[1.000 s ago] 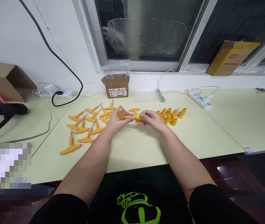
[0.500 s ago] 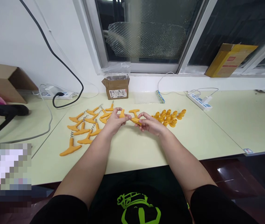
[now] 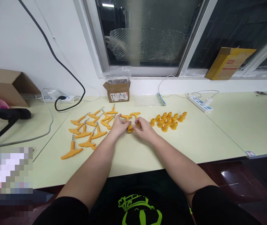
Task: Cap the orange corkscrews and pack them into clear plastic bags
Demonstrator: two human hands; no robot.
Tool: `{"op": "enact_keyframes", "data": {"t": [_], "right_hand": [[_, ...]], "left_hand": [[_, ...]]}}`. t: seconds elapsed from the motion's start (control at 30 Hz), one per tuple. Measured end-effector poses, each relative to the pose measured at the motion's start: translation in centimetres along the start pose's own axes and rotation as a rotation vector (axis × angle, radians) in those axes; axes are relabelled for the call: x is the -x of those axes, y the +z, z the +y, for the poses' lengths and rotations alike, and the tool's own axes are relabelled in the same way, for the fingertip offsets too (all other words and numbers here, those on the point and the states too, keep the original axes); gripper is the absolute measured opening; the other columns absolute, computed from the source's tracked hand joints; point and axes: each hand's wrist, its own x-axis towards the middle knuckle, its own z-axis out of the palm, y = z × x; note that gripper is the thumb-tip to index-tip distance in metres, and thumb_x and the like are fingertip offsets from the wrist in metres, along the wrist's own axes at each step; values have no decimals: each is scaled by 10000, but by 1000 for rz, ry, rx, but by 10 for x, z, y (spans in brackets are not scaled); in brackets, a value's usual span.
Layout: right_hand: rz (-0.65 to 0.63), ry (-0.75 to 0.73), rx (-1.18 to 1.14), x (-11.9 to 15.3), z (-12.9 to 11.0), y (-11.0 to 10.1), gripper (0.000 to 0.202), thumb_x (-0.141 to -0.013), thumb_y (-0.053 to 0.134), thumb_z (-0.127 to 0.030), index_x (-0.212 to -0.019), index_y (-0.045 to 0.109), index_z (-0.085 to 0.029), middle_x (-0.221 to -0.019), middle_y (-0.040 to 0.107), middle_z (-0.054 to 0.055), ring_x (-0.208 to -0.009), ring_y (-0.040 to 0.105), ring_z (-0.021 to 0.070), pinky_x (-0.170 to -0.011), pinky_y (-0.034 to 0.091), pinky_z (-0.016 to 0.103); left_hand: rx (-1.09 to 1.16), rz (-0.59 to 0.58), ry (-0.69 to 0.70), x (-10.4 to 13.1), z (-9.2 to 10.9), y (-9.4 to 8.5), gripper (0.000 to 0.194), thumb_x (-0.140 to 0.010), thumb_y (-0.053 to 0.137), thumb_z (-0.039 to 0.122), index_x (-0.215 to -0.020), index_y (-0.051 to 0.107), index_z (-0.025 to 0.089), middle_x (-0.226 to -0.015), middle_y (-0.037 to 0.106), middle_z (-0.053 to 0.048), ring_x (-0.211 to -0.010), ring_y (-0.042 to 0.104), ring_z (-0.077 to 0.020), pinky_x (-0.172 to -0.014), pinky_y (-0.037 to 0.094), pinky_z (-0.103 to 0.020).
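Note:
My left hand [image 3: 119, 127] is closed around a yellow T-handled corkscrew [image 3: 125, 117]. A flared yellow sleeve [image 3: 130, 128] sits at its lower end, with the open rim towards me. Close on the right, my right hand [image 3: 145, 130] has its fingers curled at the lower part of a second T-handled corkscrew [image 3: 135, 114]; its lower end is partly hidden by the fingers. Left of my hands lie several yellow corkscrews with bare metal spirals, such as this nearby corkscrew [image 3: 99, 132]. Several loose yellow sleeves [image 3: 165, 127] stand in a group to the right.
A small cardboard box [image 3: 118, 90] stands at the wall, beside a clear plastic bag [image 3: 146, 100]. Power strips lie on the left [image 3: 65, 98] and right [image 3: 200, 103]. A black cable [image 3: 63, 62] hangs at the left. A yellow carton [image 3: 229, 64] leans on the window.
Both hands have moved lower. The corkscrew and sleeve, held sideways between them before, now point towards me in my left hand. My right hand has shifted to the other corkscrew.

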Motion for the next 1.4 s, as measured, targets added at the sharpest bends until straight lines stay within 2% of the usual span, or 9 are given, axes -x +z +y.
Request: {"op": "enact_keyframes", "data": {"t": [0.1,0.23,0.4,0.6,0.7,0.9,1.1,1.27,1.4], "right_hand": [[95,-92,248,0,-2,-3,215,-899,624,-247,-1108,624,-197,-1184,613,115,-1149,554,283,-1041,472,454],[9,15,385,0,0,2,348,-876,640,-178,-1223,646,-166,-1309,580,139,-1207,517,304,-1109,440,465],[-70,37,403,-2,8,5,469,-892,631,-191,-1357,612,-138,-1428,543,149,-1275,499,309,-1156,412,452],[-90,20,400,-2,11,3,606,-879,631,-178,-1475,530,-140,-1555,463,155,-1410,423,295,-1188,370,430],[-8,8,464,0,0,-4,476,-905,634,-220,-1380,617,-184,-1476,529,140,-1331,477,287,-1125,391,435],[330,204,755,4,-21,-42,300,-994,538,-324,-1220,721,-248,-1254,657,121,-1173,495,329,-982,339,483],[209,363,823,3,-9,-65,292,-949,561,-253,-1158,762,-220,-1183,722,127,-1181,489,351,-949,320,495],[172,341,751,0,2,-62,194,-868,630,-177,-997,772,-199,-967,756,157,-1104,533,395,-943,321,566],[149,276,687,-1,5,-52,168,-793,694,-170,-949,736,-213,-809,730,136,-1025,562,398,-935,354,576]], "left_hand": [[-271,3,23,-3,0,-4,921,-787,805,364,-1562,382,99,-745,724,-2,-749,707,-214,-707,517,-311],[-424,-25,71,-10,3,-3,676,-838,751,397,-1433,555,146,-872,781,-41,-874,744,-224,-806,538,-318],[-490,-29,142,-33,0,5,383,-888,702,376,-1209,681,167,-1079,782,-94,-943,751,-202,-850,553,-290],[-619,40,261,-41,14,-4,333,-931,620,330,-1218,701,180,-1199,729,-135,-1132,684,-269,-1010,508,-370],[-787,102,233,-35,21,-24,388,-891,645,322,-1254,693,193,-1264,694,-152,-1211,643,-313,-1065,475,-418],[-1124,-7,28,-27,21,-51,555,-705,789,442,-1205,700,218,-1260,700,-145,-1164,668,-339,-951,528,-398],[-1153,-39,-8,-22,18,-54,503,-692,738,412,-1171,726,257,-1244,714,-121,-1150,677,-326,-905,536,-371],[-1089,-10,-12,-20,15,-54,263,-714,736,442,-881,706,241,-1021,751,-138,-1018,702,-360,-792,545,-408],[-1017,17,28,-19,14,-49,174,-655,766,260,-729,609,246,-859,733,-101,-898,704,-338,-729,532,-395]]}}
